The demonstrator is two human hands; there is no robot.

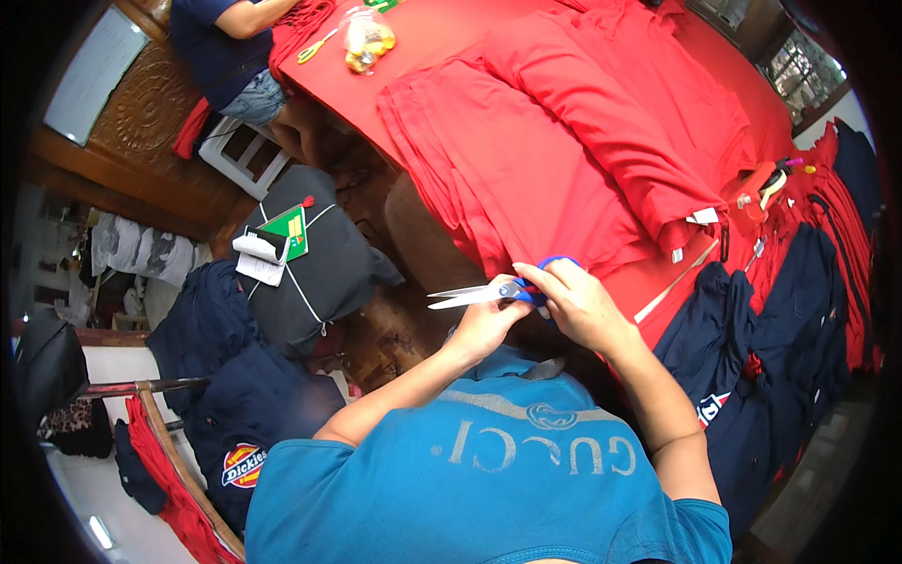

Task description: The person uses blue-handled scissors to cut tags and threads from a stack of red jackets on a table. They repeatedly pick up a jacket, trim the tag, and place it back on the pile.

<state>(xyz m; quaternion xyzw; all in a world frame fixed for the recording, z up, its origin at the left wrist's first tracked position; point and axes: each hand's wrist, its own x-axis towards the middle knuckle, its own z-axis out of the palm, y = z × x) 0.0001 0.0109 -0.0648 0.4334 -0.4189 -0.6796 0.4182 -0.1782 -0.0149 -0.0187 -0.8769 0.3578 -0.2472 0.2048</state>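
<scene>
A red table [423,33] spreads beyond the blue-handled scissors [472,298]. The left fingers [512,313] pinch them near the pivot [507,290]; the right fingers [541,279] grip the handles [530,297]. Red garments [526,169] lie ahead of the scissors, a dark wrapped bundle [324,273] to their left.

Yellow scissors [319,45] lie near a clear bag [368,39] of yellow items on the bench [423,39], a person [214,47] in denim shorts is beside a white plastic chair [218,148], and a green card [297,226] rests on a dark, corded bundle [329,258].
</scene>
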